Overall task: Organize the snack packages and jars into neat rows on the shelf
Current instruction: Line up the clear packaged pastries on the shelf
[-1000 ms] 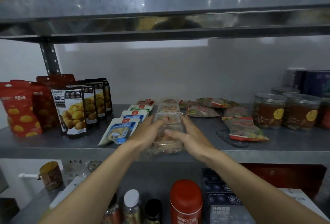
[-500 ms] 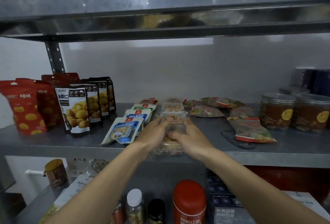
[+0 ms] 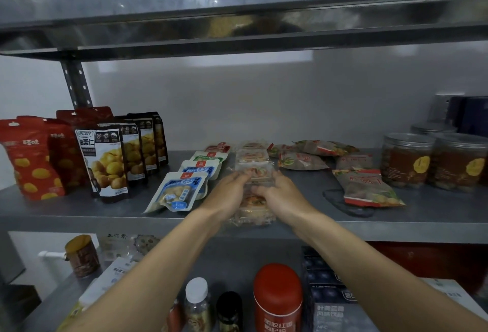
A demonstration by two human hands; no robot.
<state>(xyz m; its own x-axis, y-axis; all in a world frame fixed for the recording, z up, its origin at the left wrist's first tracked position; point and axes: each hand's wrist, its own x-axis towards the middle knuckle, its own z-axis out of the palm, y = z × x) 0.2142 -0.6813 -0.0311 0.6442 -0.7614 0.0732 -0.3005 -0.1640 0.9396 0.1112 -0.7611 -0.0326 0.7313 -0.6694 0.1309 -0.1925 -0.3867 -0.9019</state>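
Clear plastic snack pack [image 3: 254, 173] on the metal shelf [image 3: 79, 210], in a front-to-back row of like packs — gripped at both sides by left hand [image 3: 227, 194] and right hand [image 3: 282, 197], fingers curled. Print unreadable. Just left, blue pouch [image 3: 177, 191] lettered "NUT"; jars [image 3: 406, 160] far right.

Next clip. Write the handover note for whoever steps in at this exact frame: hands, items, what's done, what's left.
Hands: left hand and right hand both grip a clear pastry pack by its sides, in the centre row of the middle shelf.
Done: red pouches and chestnut pouches stand in rows at the left. Blue-white pouches lie in a line running front to back.
Left: square up the pastry row, then line up the green-and-red packets, which lie scattered to its right. The jars at the far right look grouped already.
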